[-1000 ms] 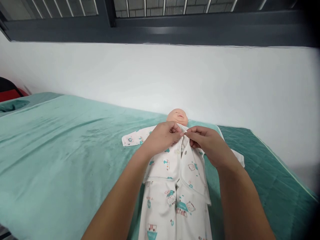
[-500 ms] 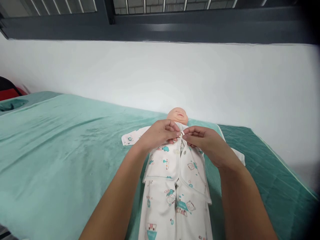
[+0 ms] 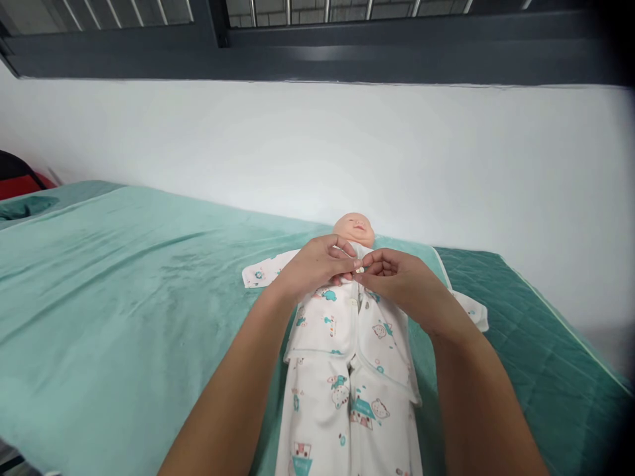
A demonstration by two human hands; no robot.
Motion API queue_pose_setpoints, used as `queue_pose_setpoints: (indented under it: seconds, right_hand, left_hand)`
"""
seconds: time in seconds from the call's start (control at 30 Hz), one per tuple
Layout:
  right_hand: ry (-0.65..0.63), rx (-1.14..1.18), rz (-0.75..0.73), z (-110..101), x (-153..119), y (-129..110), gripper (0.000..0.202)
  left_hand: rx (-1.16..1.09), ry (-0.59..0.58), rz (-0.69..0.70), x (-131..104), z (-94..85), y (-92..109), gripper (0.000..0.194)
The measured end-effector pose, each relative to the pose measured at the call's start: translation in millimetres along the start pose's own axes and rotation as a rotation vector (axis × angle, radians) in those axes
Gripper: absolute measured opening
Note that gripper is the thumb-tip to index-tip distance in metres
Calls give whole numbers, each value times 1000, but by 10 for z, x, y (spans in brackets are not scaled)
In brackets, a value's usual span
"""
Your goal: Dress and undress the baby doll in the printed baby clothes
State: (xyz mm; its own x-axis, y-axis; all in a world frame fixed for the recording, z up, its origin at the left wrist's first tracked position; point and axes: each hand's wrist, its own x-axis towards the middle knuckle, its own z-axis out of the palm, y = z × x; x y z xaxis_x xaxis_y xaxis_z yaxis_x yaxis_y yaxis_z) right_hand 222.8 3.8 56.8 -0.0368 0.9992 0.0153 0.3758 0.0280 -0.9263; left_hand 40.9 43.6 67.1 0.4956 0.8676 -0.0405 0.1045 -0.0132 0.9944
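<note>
A baby doll [image 3: 354, 228] lies on its back on the green bedspread [image 3: 124, 297], head toward the wall. It wears a white printed top [image 3: 331, 324] and matching trousers [image 3: 342, 416]. My left hand [image 3: 317, 266] pinches the left front edge of the top at the doll's collar. My right hand [image 3: 399, 282] pinches the other front edge, and the fingertips of both hands meet over a small button just below the chin. The top's lower front hangs apart. Both sleeves lie spread out sideways.
A white wall [image 3: 317, 152] rises right behind the bed, with a dark window frame [image 3: 347, 53] above it. A red and black object [image 3: 17, 180] shows at the far left. The bed's right edge [image 3: 560, 324] runs diagonally.
My two hands have drawn closer together at the collar, bringing the two front edges of the top to meet over the button. The doll has not moved.
</note>
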Motion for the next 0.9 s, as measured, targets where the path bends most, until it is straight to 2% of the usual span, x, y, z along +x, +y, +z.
queue_pose_setpoints:
  seconds: [0.3, 0.73, 0.9]
  right_hand:
    - [54, -172, -5, 46, -61, -73, 18]
    - [23, -222, -37, 69, -130, -159, 25]
    - [-23, -235, -3, 10, -134, -109, 29]
  left_hand:
    - [110, 25, -35, -74, 63, 73, 21]
    - [-38, -56, -11, 3, -16, -4, 25]
    - [119, -52, -5, -25, -67, 4, 25]
